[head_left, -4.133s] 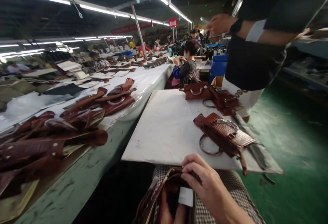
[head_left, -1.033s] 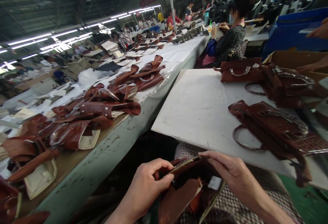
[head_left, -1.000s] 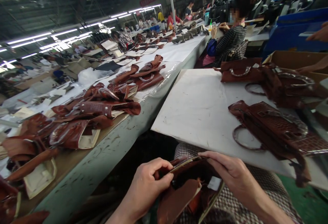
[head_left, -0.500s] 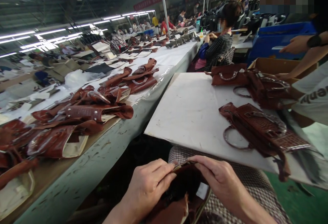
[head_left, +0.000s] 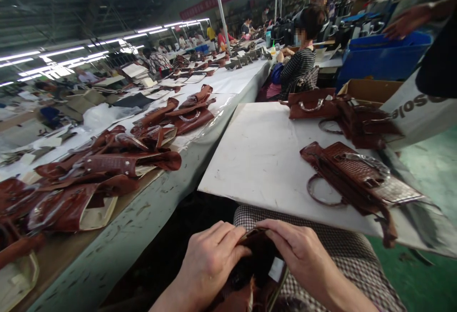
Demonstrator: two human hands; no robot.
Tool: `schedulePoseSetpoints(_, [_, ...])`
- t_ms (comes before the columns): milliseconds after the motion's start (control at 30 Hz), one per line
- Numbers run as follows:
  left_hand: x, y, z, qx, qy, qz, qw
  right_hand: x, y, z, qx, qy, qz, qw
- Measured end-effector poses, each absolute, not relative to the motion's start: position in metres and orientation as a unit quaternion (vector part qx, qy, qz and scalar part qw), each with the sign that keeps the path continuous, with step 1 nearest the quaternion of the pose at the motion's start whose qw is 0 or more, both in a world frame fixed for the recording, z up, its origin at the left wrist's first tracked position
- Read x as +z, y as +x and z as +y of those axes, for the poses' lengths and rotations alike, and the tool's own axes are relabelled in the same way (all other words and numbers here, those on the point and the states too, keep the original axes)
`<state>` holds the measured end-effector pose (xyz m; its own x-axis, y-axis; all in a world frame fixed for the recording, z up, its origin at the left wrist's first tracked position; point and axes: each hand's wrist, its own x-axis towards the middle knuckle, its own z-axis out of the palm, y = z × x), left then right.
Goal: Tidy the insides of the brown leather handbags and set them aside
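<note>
On my lap lies a brown leather handbag (head_left: 233,297), its dark inside facing me and a small white label (head_left: 276,269) showing within. The fingers and thumb of my left hand (head_left: 214,250) pinch the upper edge of the bag from the left. My right hand (head_left: 298,245) grips the same edge from the right, a short way from the left hand. The lower part of the bag runs out of the frame. Checked cloth (head_left: 342,250) covers my legs beneath it.
A white board table (head_left: 257,145) stands ahead, with finished-looking brown handbags (head_left: 360,174) on its right. More brown bags (head_left: 121,162) crowd the long table (head_left: 117,245) at left. A co-worker in stripes (head_left: 298,67) sits beyond; another person's hand (head_left: 410,19) is near a blue bin (head_left: 383,57).
Both my hands keep hold of the bag's edge with only slight finger shifts. The person at right has raised an arm and moved further back. My view has turned slightly.
</note>
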<state>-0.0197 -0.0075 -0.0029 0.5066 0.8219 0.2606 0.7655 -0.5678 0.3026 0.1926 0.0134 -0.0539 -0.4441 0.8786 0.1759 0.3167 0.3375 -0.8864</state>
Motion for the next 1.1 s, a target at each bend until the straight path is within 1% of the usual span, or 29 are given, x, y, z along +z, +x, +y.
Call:
schedulePoseSetpoints(233, [-0.008, -0.013, 0.001, 0.214, 0.881, 0.42, 0.044, -0.051, 0.188, 0.012, 0.394, -0.402, -0.752, 0.343])
schedulePoseSetpoints(467, [-0.011, -0.011, 0.003, 0.209, 0.89, 0.403, 0.041, -0.05, 0.189, 0.01, 0.396, -0.395, -0.759, 0.332])
schedulePoseSetpoints(733, [-0.011, -0.008, 0.003, 0.209, 0.858, 0.461, 0.091, -0.046, 0.19, 0.011, 0.4, -0.383, -0.761, 0.337])
schedulePoseSetpoints(933, [-0.008, -0.006, 0.008, 0.192, 0.896, 0.395, 0.065, -0.044, 0.189, 0.009, 0.397, -0.377, -0.769, 0.33])
schedulePoseSetpoints(1000, [-0.006, -0.005, 0.01, 0.189, 0.888, 0.407, 0.102, -0.045, 0.188, 0.007, 0.405, -0.395, -0.754, 0.333])
schedulePoseSetpoints(1100, [-0.002, -0.002, 0.012, 0.172, 0.848, 0.461, 0.195, -0.044, 0.187, 0.005, 0.434, -0.422, -0.718, 0.343])
